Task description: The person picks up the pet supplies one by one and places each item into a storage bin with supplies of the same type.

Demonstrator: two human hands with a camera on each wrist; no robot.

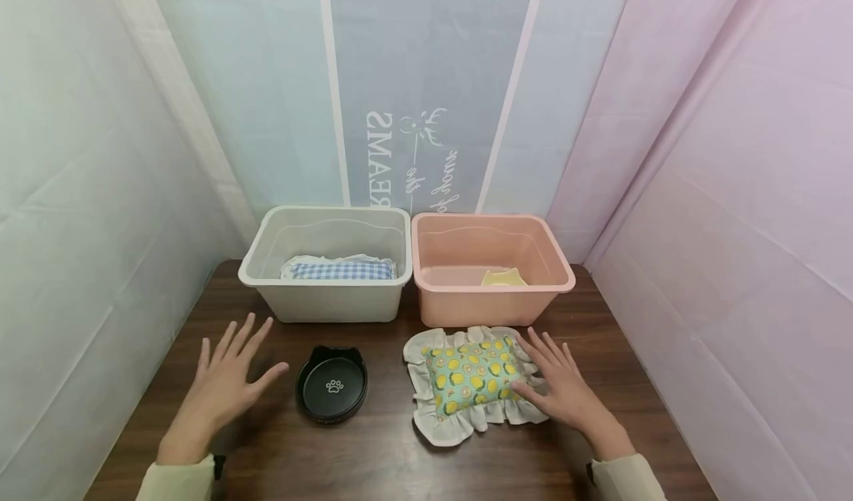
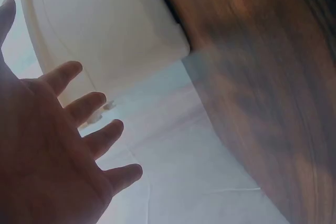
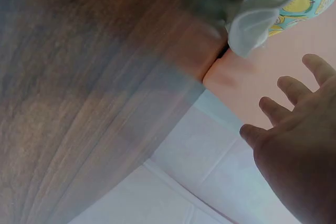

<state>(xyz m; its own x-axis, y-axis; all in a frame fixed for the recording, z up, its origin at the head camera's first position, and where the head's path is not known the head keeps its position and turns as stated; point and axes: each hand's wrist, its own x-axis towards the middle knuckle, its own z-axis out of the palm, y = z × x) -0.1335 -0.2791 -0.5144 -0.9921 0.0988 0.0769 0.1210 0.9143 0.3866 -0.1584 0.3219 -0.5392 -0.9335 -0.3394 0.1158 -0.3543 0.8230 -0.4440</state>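
**Black round dish with cat ears and lemon-print fabric cushion lie between outspread fingers**

At the left, the left hand holds nothing, its fingers straight and fanned. Just right of its thumb, a strip of dark wood-grain bench between them, sits the dish, marked with a pale paw print.

Beyond stands a light grey rectangular plastic tub; inside lies a blue-and-white checked cloth piece with white ruffles. Just beside it stands a pink rectangular plastic tub, with a small yellow pointed-edged item partly hidden behind its front rim. The tubs' front walls block the far side of the bench.

The cushion, mint green with a white frill, lies flat before the pink tub, right of the dish.

At the right, the right hand is also unclosed and grips nothing. In the head view its thumb and index finger overlap the cushion's right edge; the right wrist view shows the visible fingers apart from the frill. Whether the thumb touches cannot be told.
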